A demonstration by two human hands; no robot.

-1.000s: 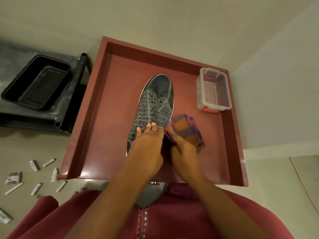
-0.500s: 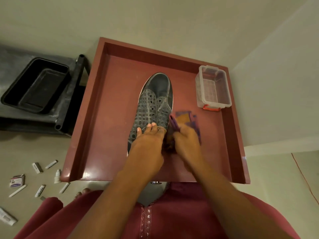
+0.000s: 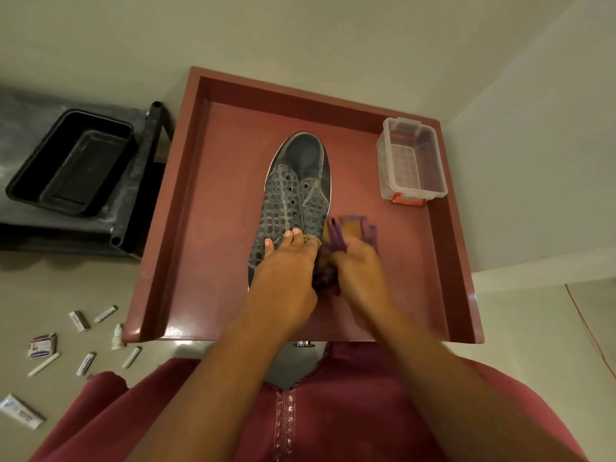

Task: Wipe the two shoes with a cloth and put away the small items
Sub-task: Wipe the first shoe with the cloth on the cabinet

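Note:
One grey patterned shoe [image 3: 296, 188] lies in the middle of the red tray table [image 3: 213, 201], toe pointing away from me. My left hand [image 3: 286, 268] presses down on the shoe's heel end, its fingers reaching over the upper. My right hand [image 3: 360, 265] grips a purple and orange checked cloth [image 3: 350, 230] against the shoe's right side; the hand and cloth are blurred. Only this one shoe is in view. Several small tubes and packets [image 3: 80, 345] lie scattered on the floor at the lower left.
A clear plastic box [image 3: 411, 161] with a red latch stands at the tray's far right corner. A black tub [image 3: 71, 161] sits on a dark stand to the left. The tray has raised walls on three sides. A wall runs along the right.
My right hand has drawn the cloth back along the shoe's right side toward me and closer in to the shoe. My left hand stays pressed on the shoe.

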